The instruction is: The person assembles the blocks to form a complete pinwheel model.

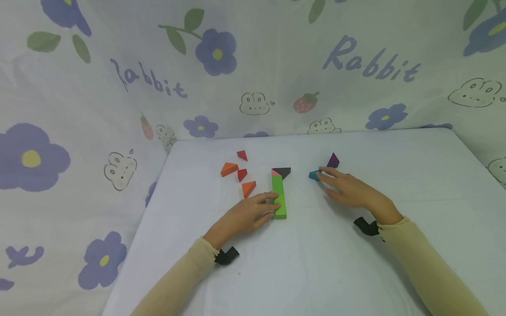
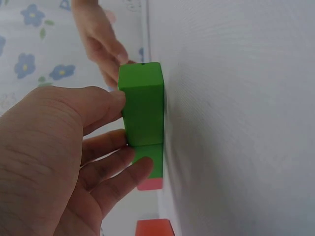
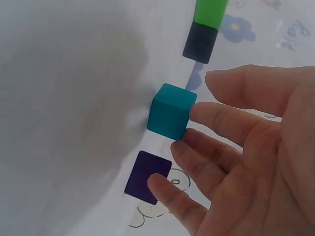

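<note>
Two green blocks (image 1: 278,186) lie end to end on the table, forming a bar. My left hand (image 1: 251,213) rests against the bar's left side; in the left wrist view its thumb and fingers touch the green without wrapping round it. At the bar's far end are a small pink piece (image 1: 274,172) and a dark grey block (image 1: 283,172). To the right, my right hand (image 1: 348,189) has its fingertips at a teal block (image 3: 171,113), its thumb apart from it. Just beyond sits a purple block (image 1: 333,160), with one finger near it in the right wrist view.
Left of the green bar lie two orange blocks, one orange block (image 1: 229,169) farther out and another orange block (image 1: 248,188) nearer. Beside them are a red block (image 1: 242,155) and a second red block (image 1: 242,175). Patterned cloth (image 1: 253,66) hangs behind the white table (image 1: 316,263).
</note>
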Available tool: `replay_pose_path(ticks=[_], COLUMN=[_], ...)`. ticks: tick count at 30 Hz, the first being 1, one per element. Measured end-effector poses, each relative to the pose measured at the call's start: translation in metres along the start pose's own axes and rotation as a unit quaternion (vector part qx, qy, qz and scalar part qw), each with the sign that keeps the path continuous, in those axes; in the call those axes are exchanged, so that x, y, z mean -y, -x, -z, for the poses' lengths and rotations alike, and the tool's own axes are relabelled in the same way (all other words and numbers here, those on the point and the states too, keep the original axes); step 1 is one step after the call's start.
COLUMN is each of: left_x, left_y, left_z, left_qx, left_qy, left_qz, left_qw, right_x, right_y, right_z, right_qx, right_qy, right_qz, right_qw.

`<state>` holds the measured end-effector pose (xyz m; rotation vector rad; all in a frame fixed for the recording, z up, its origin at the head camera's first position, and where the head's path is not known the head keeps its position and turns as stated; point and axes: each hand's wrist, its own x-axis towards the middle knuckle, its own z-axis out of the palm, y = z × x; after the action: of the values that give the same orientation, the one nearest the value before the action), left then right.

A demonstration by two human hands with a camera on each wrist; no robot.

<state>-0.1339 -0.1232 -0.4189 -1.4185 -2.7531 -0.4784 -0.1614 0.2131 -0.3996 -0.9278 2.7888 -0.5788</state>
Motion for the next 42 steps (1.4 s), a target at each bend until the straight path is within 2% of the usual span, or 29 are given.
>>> replay_pose_path(ticks=[6, 12, 22, 25, 32, 42], left_x=[-0.001, 0.0, 0.001, 0.001, 0.0, 0.0], left_y=[0.0, 0.001, 0.002, 0.002, 0.001, 0.001], left_z=[-0.001, -0.001, -0.004, -0.004, -0.002, -0.001], left_qx=[-0.001, -0.003, -0.003, -0.002, 0.0, -0.004], left_qy=[-0.003, 0.002, 0.006, 0.005, 0.004, -0.005], left_qz=[0.003, 0.0, -0.002, 0.002, -0.001, -0.005], left_qw=[1.0, 1.0, 1.0, 1.0, 1.0, 1.0], right_x=[-0.001, -0.001, -0.003, -0.004, -0.009, -0.009], right_y=[-0.018, -0.035, -0.058, -0.062, -0.063, -0.065], right_z=[-0.001, -0.003, -0.013, -0.015, -0.011, -0.013], right_qx=[0.0, 0.001, -0.031, -0.033, -0.024, -0.03], right_qy=[0.014, -0.004, -0.02, -0.026, -0.046, -0.053], right_qz=[-0.005, -0.012, -0.009, -0.015, -0.067, -0.039], right_qw=[0.9999, 0.9999, 0.9993, 0.999, 0.9964, 0.9974])
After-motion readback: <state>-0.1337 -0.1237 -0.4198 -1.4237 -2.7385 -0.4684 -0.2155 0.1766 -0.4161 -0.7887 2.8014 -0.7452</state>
